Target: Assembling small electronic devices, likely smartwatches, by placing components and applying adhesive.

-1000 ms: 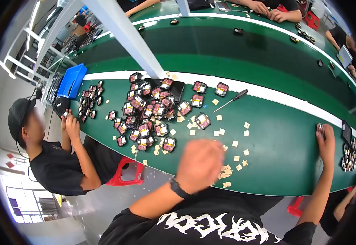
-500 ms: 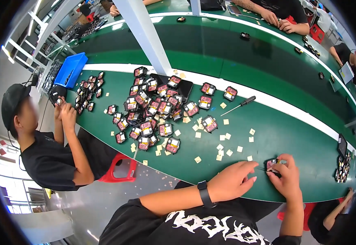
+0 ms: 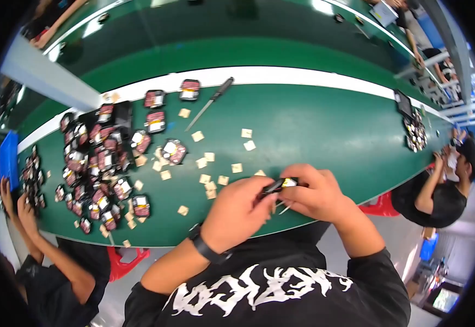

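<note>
A small black-cased module with a yellow-and-white label is between my two hands, tilted up over the near edge of the green table. My left hand grips it from the left, fingers curled round the case. From the other side my right hand pinches it, thumb and fingers closed on its labelled end. A thin pale strip shows just below my right fingers; I cannot tell what it is. My fingers hide much of the module.
A heap of similar black modules with red circuit boards covers the left part of the table. Small cream squares lie scattered, with a screwdriver behind them. Small parts are piled far right. Co-workers sit at both sides.
My view has swung to the right. My left hand, which was apart from the module, has come onto it. The module is now lifted and tilted between both hands.
</note>
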`<action>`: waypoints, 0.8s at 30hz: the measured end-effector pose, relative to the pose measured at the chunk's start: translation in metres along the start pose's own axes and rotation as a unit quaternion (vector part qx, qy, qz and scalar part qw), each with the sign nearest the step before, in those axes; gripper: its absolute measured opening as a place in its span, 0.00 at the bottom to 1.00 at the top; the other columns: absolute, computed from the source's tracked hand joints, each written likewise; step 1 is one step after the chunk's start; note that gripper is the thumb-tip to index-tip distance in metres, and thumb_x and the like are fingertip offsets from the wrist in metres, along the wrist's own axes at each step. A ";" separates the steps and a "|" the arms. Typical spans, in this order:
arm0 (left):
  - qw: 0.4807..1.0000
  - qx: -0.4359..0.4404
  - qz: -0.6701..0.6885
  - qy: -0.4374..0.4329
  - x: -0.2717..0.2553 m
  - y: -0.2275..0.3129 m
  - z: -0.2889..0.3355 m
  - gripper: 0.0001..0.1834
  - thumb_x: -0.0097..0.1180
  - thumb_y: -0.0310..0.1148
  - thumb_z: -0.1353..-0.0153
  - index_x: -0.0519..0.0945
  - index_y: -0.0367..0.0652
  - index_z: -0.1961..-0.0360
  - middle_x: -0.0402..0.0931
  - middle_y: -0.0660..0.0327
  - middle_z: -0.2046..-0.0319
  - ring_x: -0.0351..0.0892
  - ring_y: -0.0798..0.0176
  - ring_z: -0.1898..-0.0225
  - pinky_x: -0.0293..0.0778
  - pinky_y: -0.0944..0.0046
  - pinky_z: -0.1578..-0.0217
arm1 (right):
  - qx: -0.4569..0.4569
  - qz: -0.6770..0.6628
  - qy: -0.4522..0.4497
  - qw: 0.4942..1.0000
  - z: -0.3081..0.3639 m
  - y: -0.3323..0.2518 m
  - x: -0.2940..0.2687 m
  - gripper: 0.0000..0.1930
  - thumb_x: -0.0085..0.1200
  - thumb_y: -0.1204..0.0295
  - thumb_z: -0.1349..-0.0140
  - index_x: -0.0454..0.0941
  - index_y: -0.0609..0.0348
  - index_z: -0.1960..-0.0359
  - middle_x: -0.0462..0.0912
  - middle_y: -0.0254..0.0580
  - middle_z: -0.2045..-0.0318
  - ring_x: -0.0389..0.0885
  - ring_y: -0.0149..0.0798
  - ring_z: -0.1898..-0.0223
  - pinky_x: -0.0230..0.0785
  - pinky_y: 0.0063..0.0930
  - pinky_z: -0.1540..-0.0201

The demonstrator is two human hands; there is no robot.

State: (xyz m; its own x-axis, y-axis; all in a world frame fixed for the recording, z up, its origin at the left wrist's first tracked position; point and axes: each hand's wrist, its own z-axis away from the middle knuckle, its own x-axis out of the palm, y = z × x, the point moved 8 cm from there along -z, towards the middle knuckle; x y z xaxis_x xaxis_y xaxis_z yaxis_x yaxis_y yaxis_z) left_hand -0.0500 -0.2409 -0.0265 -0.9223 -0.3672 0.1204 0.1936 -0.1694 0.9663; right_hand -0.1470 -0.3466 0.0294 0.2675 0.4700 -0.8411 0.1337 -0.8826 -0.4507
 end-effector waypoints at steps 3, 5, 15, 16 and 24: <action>0.999 -0.035 0.011 -0.010 -0.001 -0.001 0.000 0.07 0.56 0.24 0.29 0.79 0.32 0.53 0.81 0.58 0.69 0.84 0.68 0.72 0.78 0.67 0.71 | 0.079 -0.051 0.024 0.995 0.003 0.002 -0.008 0.13 0.74 0.72 0.50 0.85 0.50 0.62 0.80 0.37 0.50 0.77 0.33 0.76 0.73 0.29 0.72; 0.994 -0.082 0.068 0.000 -0.003 -0.006 0.002 0.09 0.54 0.24 0.28 0.78 0.32 0.50 0.82 0.59 0.67 0.85 0.68 0.71 0.79 0.68 0.70 | 0.146 -0.114 0.117 0.976 0.009 0.009 -0.022 0.10 0.73 0.73 0.45 0.84 0.57 0.64 0.81 0.40 0.55 0.75 0.33 0.77 0.69 0.28 0.71; 0.991 -0.083 0.099 0.022 -0.006 -0.008 0.002 0.21 0.51 0.21 0.27 0.71 0.32 0.34 0.82 0.55 0.61 0.84 0.68 0.70 0.81 0.70 0.71 | 0.353 -0.049 0.114 0.928 0.028 0.006 -0.011 0.27 0.76 0.62 0.44 0.68 0.60 0.86 0.69 0.41 0.85 0.68 0.41 0.84 0.58 0.35 0.81; 0.992 -0.084 0.098 0.020 -0.005 -0.008 0.002 0.21 0.51 0.21 0.27 0.71 0.32 0.34 0.82 0.55 0.61 0.84 0.68 0.70 0.81 0.70 0.71 | 0.364 -0.048 0.108 0.924 0.027 0.005 -0.011 0.28 0.77 0.61 0.44 0.68 0.60 0.87 0.69 0.41 0.86 0.68 0.42 0.84 0.58 0.36 0.81; 0.995 -0.028 0.063 0.069 -0.006 -0.006 0.005 0.20 0.53 0.22 0.28 0.72 0.32 0.36 0.81 0.57 0.62 0.84 0.70 0.70 0.79 0.72 0.73 | 0.324 -0.077 0.110 0.937 0.024 -0.017 0.006 0.07 0.63 0.72 0.33 0.76 0.60 0.63 0.81 0.47 0.74 0.82 0.50 0.73 0.72 0.41 0.71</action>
State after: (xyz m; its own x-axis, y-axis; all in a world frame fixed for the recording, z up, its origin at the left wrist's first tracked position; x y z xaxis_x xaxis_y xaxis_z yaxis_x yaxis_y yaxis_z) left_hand -0.0473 -0.2331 -0.0317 -0.8357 -0.5099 0.2037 0.3263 -0.1627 0.9312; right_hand -0.1703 -0.3285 0.0253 0.4920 0.5162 -0.7011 -0.4004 -0.5809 -0.7087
